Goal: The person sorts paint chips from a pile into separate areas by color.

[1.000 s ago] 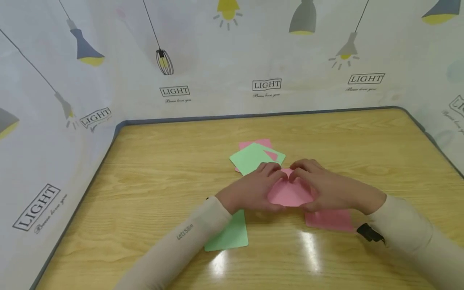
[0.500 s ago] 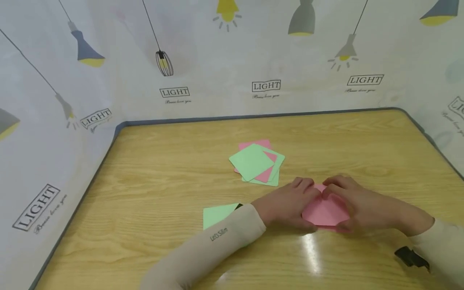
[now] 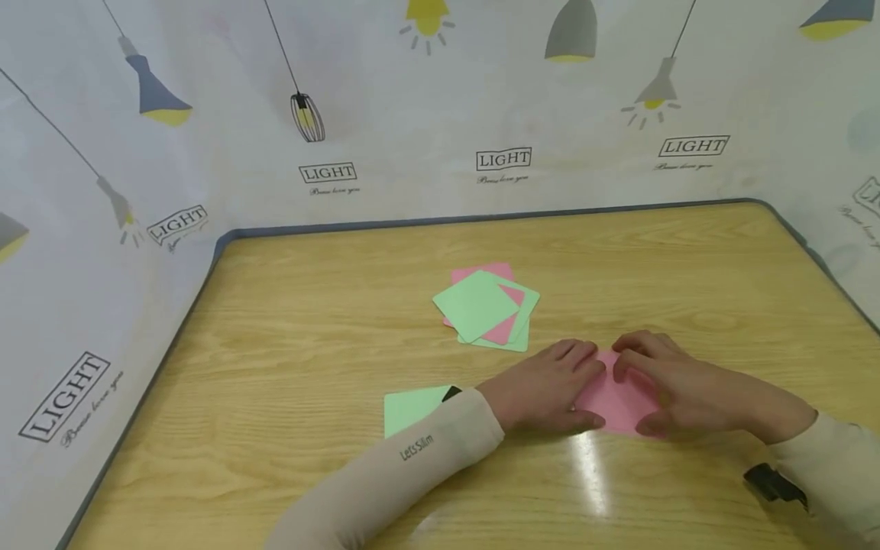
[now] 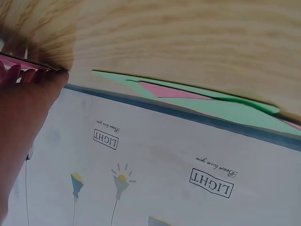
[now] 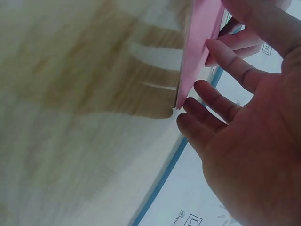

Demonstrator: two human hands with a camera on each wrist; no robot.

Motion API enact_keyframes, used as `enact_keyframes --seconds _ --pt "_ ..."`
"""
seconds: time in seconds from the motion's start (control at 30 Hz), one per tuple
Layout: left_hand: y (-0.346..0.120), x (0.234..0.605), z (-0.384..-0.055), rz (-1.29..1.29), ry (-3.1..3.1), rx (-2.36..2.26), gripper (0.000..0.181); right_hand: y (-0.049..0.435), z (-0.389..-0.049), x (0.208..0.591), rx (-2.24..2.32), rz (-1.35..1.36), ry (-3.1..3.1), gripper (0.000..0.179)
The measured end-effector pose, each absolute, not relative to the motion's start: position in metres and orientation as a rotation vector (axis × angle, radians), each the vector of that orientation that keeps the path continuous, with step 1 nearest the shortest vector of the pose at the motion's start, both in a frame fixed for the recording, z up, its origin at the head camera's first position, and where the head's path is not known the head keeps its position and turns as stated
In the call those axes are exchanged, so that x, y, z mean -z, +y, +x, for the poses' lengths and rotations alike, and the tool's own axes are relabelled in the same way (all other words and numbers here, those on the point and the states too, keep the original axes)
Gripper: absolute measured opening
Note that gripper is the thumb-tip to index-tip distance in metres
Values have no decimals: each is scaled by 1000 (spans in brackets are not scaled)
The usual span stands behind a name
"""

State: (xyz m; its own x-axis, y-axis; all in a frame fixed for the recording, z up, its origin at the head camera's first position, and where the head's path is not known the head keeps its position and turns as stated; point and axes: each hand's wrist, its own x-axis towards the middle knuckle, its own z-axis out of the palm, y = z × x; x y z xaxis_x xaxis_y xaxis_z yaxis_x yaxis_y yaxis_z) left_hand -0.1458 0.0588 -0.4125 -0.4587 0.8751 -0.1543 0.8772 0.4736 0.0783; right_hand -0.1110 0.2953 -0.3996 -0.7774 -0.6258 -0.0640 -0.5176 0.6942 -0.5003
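A pink square card (image 3: 617,403) lies flat on the wooden table, right of centre, between the two hands. The left hand (image 3: 546,386) is at its left edge, fingertips by the far corner and thumb along the near side. At the right edge the right hand (image 3: 711,391) has its fingers loosely bent and thumb near the close corner. In the right wrist view the fingertips of the right hand (image 5: 249,127) come right up to the edges of the pink card (image 5: 194,61), where more than one layer shows. Fingers cover both sides of the card.
A fanned pile of green and pink cards (image 3: 477,305) lies farther back near the table's middle. One green card (image 3: 411,409) is partly hidden by the left sleeve (image 3: 419,451). A patterned sheet (image 3: 412,114) stands around the table (image 3: 289,321).
Both hands moved right and nearer with the pink card, over the other pink card lying there. It now lies flat, and the fingers have loosened and parted slightly.
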Motion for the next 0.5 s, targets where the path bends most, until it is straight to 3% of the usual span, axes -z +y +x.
enact_keyframes --seconds 0.2,0.43,0.5 --pt "61 411 -144 1541 2547 52 65 294 -112 395 659 -879 2668 49" --pt "58 407 -151 1468 2561 29 69 290 -120 391 641 -876 2675 29" --pt "50 405 -158 1417 2599 -6 71 288 -122 391 637 -857 2685 31"
